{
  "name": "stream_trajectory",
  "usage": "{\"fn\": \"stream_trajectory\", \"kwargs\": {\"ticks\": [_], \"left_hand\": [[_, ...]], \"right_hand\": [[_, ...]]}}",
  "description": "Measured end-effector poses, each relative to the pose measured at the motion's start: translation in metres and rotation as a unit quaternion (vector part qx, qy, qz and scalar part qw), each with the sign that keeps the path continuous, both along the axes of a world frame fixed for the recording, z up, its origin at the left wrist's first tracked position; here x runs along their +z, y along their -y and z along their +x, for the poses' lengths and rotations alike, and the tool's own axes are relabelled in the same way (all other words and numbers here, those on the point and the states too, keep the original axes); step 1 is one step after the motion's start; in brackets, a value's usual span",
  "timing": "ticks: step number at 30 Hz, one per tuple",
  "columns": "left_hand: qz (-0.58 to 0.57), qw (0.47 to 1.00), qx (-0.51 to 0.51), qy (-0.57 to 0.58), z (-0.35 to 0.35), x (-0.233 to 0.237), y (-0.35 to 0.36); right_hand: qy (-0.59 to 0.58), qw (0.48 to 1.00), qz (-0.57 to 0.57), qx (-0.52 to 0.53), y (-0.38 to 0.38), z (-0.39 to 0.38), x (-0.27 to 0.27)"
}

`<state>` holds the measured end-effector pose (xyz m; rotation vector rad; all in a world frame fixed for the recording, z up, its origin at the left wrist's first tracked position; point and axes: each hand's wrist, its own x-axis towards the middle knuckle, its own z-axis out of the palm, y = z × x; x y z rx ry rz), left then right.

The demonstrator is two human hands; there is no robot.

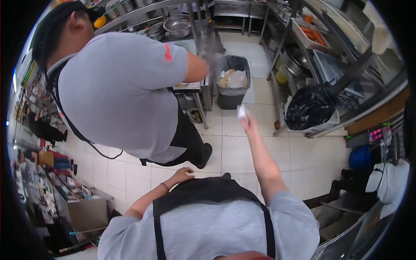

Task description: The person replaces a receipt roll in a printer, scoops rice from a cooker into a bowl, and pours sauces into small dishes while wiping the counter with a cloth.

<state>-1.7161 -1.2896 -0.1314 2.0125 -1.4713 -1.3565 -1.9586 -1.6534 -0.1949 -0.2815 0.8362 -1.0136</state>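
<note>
My right hand [249, 124] is stretched forward over the floor, its fingers closed on a crumpled white wad [242, 112] that looks like paper. Just beyond it stands a dark trash bin [229, 100], lined with a bag; white paper and yellowish scraps [234, 79] lie inside. The wad is short of the bin's rim and apart from it. Near my waist, beside my black apron [203, 188], my left hand [183, 175] is closed with curled fingers. A small pale spot shows at its fingertips, too small to name.
A co-worker in a grey shirt [117, 95] stands close at left, facing a metal counter. Right of the bin is a shelf rack with a tray of carrots [312, 37], metal bowls [297, 58] and a black plastic bag [312, 106]. White floor tiles [234, 149] lie between.
</note>
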Motion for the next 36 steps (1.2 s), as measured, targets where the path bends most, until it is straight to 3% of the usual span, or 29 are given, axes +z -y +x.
{"fn": "stream_trajectory", "kwargs": {"ticks": [2, 4, 5, 7, 9, 10, 11, 12, 13, 14, 16, 19, 21, 23, 29, 34, 36], "left_hand": [[0.066, 0.993, 0.091, -0.041, 0.024, -0.017, -0.052], [0.086, 0.978, 0.183, -0.057, 0.041, -0.025, -0.101], [0.088, 0.969, 0.227, -0.047, 0.047, -0.025, -0.125], [0.111, 0.954, 0.277, 0.035, 0.065, -0.042, -0.177], [0.129, 0.94, 0.313, 0.048, 0.081, -0.056, -0.235], [0.153, 0.926, 0.339, 0.065, 0.09, -0.06, -0.264], [0.148, 0.914, 0.372, 0.06, 0.099, -0.06, -0.292], [0.184, 0.893, 0.408, 0.045, 0.104, -0.062, -0.325], [0.219, 0.868, 0.446, 0.026, 0.107, -0.063, -0.361], [0.242, 0.854, 0.46, 0.02, 0.115, -0.069, -0.399], [0.237, 0.82, 0.521, 0.021, 0.124, -0.083, -0.479], [0.294, 0.754, 0.587, 0.004, 0.129, -0.12, -0.579], [0.328, 0.729, 0.601, 0.023, 0.136, -0.124, -0.624], [0.35, 0.714, 0.604, 0.061, 0.155, -0.13, -0.651], [0.196, 0.697, 0.69, 0.009, 0.279, -0.168, -0.642], [0.109, 0.712, 0.692, -0.036, 0.405, -0.14, -0.595], [0.03, 0.753, 0.654, 0.07, 0.447, -0.138, -0.597]], "right_hand": [[-0.089, 0.996, 0.028, -0.016, 0.075, 0.038, 0.049], [-0.224, 0.973, 0.019, -0.048, 0.089, 0.067, 0.099], [-0.223, 0.974, 0.012, -0.037, 0.087, 0.079, 0.102], [-0.245, 0.966, -0.072, 0.038, 0.071, 0.091, 0.091], [-0.234, 0.945, -0.161, 0.162, 0.039, 0.095, 0.033], [-0.298, 0.924, -0.134, 0.201, 0.003, 0.094, 0.011], [-0.337, 0.862, -0.131, 0.356, -0.005, 0.074, -0.07], [-0.484, 0.702, -0.178, 0.491, -0.052, 0.056, -0.088], [-0.353, 0.72, -0.214, 0.557, -0.071, -0.013, -0.211], [-0.443, 0.641, -0.073, 0.622, -0.116, -0.043, -0.232], [-0.553, 0.483, -0.063, 0.676, -0.208, -0.025, -0.176], [-0.579, 0.367, -0.149, 0.712, -0.274, 0.073, -0.135], [-0.567, 0.345, -0.224, 0.713, -0.296, 0.167, -0.122], [-0.549, 0.357, -0.298, 0.695, -0.313, 0.263, -0.109], [-0.462, 0.405, -0.445, 0.651, -0.397, 0.504, -0.048], [-0.441, 0.316, -0.484, 0.686, -0.452, 0.628, -0.054], [-0.458, 0.241, -0.477, 0.71, -0.455, 0.656, -0.076]]}}
